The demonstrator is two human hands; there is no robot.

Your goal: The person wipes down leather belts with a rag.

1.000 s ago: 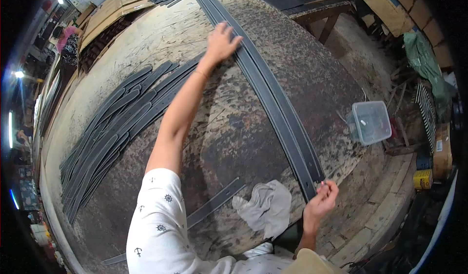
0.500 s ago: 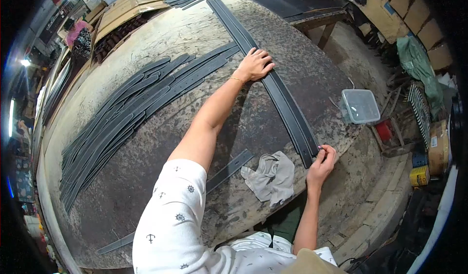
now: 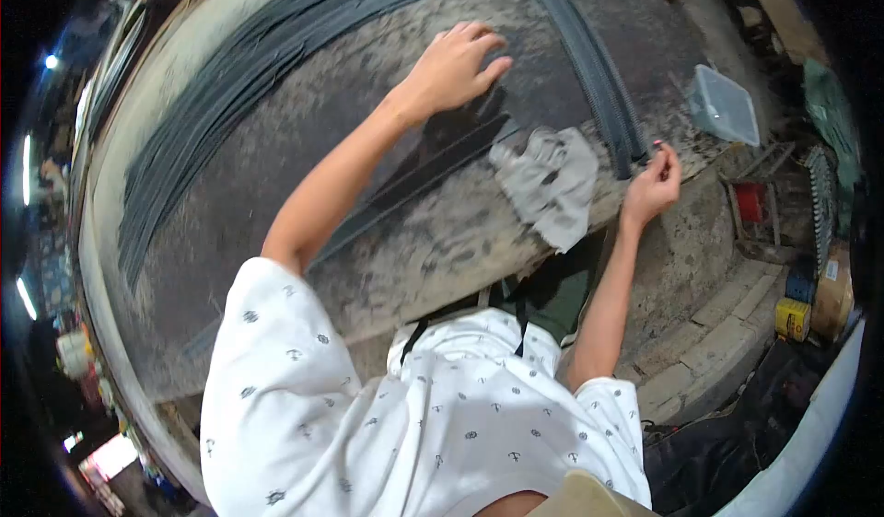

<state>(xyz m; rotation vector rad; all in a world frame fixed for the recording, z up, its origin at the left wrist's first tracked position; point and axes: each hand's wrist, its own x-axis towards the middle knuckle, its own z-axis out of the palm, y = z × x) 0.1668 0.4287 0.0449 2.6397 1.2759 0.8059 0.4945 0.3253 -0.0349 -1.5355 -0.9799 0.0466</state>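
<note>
Above the worn table, my left hand [image 3: 456,66] is open, its fingers spread and holding nothing. My right hand [image 3: 652,185] is closed in a pinch beside the near end of the long dark belt straps [image 3: 589,57]. A tiny pinkish spot shows at its fingertips; what they hold, if anything, is too small to make out. Below my left hand lies a single dark strap [image 3: 405,181], partly behind my arm. A crumpled grey cloth [image 3: 552,181] rests between that strap and my right hand, at the table's near edge.
A large fanned pile of dark straps [image 3: 249,66] covers the table's far left. A clear plastic box [image 3: 725,107] stands at the right edge. Beyond it are a metal frame with a red part [image 3: 750,202] and a yellow box [image 3: 792,318] near the floor.
My left hand has let go of the long straps and moved back toward me, fingers spread. My right hand stays by their near end. The view has tilted down toward my body.
</note>
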